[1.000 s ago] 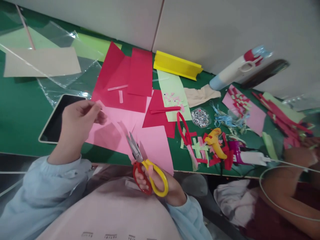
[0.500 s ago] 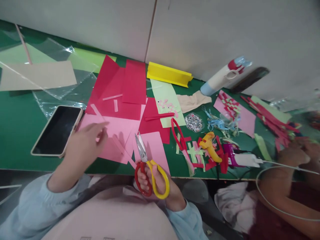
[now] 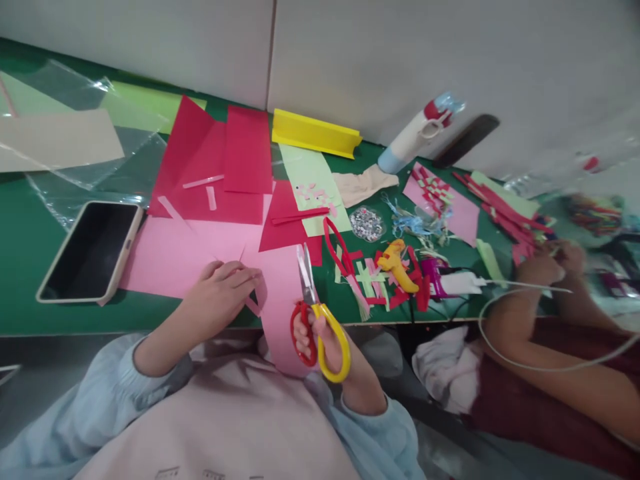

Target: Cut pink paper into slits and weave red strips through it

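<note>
My left hand (image 3: 220, 297) pinches the edge of a pink paper sheet (image 3: 280, 300) that curls down off the front edge of the green table (image 3: 30, 200). My right hand (image 3: 327, 347) grips red-and-yellow scissors (image 3: 315, 313), blades closed and pointing up beside the pink sheet. More pink paper (image 3: 165, 257) lies flat to the left of my left hand. Red paper sheets (image 3: 220, 167) lie behind it.
A phone (image 3: 87, 253) lies face up at the left. A yellow folded card (image 3: 313, 133), light green paper (image 3: 313, 187), a yellow glue gun (image 3: 397, 263), sequins (image 3: 367, 223) and paper scraps crowd the table. Another person's hands (image 3: 545, 267) work at the right. Clear plastic (image 3: 75, 160) covers the far left.
My left hand moved right and down to pinch the pink sheet, which now curls over the table edge. The scissors shifted slightly right, and the view panned right.
</note>
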Available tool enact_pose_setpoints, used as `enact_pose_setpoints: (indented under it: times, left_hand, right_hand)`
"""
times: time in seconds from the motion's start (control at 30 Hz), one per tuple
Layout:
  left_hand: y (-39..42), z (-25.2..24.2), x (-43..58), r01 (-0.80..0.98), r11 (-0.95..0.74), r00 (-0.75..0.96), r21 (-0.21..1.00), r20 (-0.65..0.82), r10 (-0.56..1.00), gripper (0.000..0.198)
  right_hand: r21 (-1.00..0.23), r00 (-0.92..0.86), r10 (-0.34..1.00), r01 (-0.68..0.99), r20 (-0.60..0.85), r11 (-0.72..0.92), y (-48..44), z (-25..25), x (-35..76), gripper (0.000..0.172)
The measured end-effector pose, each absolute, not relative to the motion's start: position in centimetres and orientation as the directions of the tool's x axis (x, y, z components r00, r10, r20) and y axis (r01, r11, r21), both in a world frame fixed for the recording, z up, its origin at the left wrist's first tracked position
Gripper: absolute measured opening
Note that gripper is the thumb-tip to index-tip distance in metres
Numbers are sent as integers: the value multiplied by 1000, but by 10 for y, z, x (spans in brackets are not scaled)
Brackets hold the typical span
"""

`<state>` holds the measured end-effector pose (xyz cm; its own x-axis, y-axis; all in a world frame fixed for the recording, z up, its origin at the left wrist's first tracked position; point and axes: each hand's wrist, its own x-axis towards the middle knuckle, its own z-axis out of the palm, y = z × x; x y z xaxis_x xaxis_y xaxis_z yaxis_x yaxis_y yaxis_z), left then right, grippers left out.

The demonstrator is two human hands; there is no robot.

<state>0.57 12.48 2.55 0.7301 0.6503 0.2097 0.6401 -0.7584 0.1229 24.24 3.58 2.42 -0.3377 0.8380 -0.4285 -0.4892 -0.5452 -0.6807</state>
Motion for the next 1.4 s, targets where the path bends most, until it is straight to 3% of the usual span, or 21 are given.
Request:
enact_pose_setpoints:
  times: [0.2,0.3,0.4,0.6,0.8,0.97,1.1,1.3,1.4]
  left_hand:
    - [116,21,8,674,-733,695,96,254,672,33]
    - [113,23,9,684,-720,680,120,251,689,35]
    - [111,22,11,695,-707,666,129,254,701,35]
    - [110,17,12,699,-711,674,77,260,691,38]
    - [95,29,17,683,-731,709,-19,259,656,39]
    - [83,26,17,546,-831,794,103,251,553,49]
    - [80,23,20,531,-839,812,121,211,544,54]
    - [71,24,38,517,-854,835,-56,253,489,42]
    - [69,21,43,415,-905,883,-87,279,378,36]
  right_hand:
    - [-867,-34,881,-164,-472,-470,1,28,284,56]
    - [-889,78,888,-120,-453,-443,-19,13,292,64]
    - [-917,136,906,-53,-400,-396,-36,0,291,62]
    - [-903,201,920,209,-336,-375,-52,1,292,62]
    - [-684,370,885,570,-281,-455,-36,25,311,52]
    - [-449,382,903,784,-195,-429,4,45,329,51]
    - [-275,363,922,881,-133,-386,39,53,332,48]
    - [-90,330,938,936,-108,-340,74,57,320,57]
    - [-34,301,945,951,-127,-307,83,58,315,44]
